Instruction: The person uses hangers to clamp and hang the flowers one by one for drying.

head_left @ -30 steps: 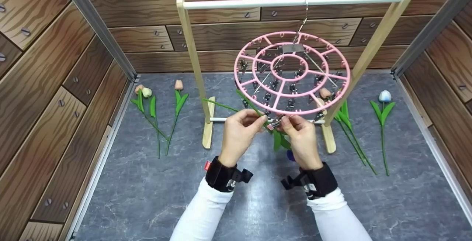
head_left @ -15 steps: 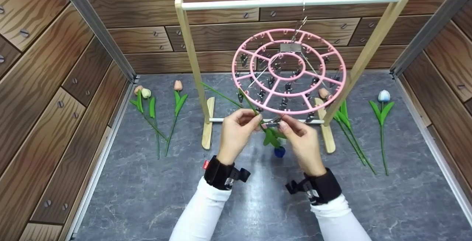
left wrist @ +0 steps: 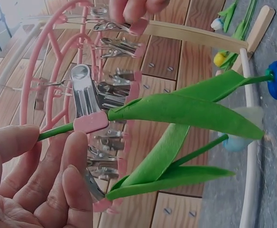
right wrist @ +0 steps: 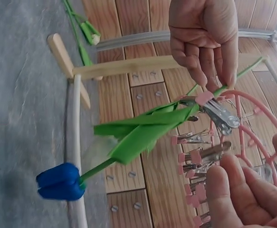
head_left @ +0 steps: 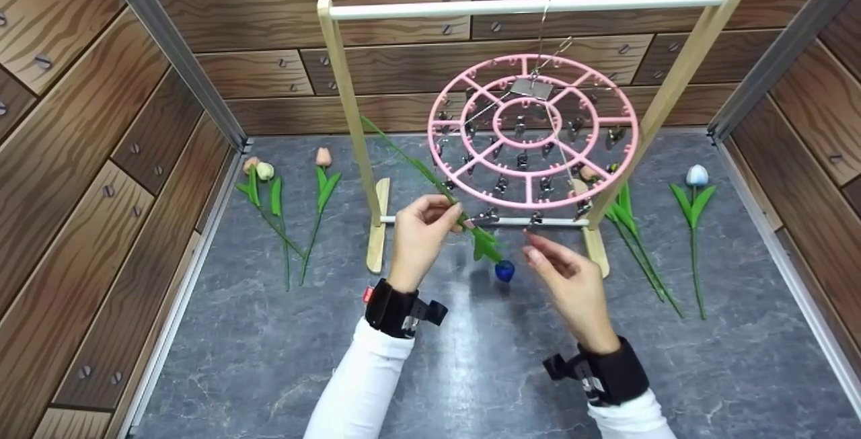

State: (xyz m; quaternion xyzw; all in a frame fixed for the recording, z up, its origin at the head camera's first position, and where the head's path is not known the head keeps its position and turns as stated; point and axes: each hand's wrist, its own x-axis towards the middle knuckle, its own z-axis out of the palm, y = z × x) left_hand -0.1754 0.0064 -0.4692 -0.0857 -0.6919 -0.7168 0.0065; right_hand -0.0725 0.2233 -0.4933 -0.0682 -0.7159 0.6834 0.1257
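My left hand [head_left: 425, 237] pinches the green stem of a blue tulip [head_left: 504, 271], whose flower tilts down to the right. A silver clip with pink tips [left wrist: 91, 121] is clamped on that stem just beside my fingers. The clip hangs from a round pink clip hanger [head_left: 613, 120]. My right hand [head_left: 568, 281] stands off from the tulip with finger and thumb apart, close to another hanging clip [head_left: 536, 218]; whether a fingertip touches it I cannot tell. Behind the blue tulip in the left wrist view hangs a pale tulip [left wrist: 238, 140], its stem at another clip.
A wooden stand [head_left: 344, 83] with a white top bar [head_left: 437, 9] carries the hanger. Peach and cream tulips [head_left: 265, 171] lie on the grey floor at left. A blue-white tulip [head_left: 697, 175] and others lie at right. Wood-patterned walls surround the area.
My right hand has let go of the clip and moved right and down. The clip now sits on the blue tulip's stem. The hanger has turned, and the left hand has shifted slightly left.
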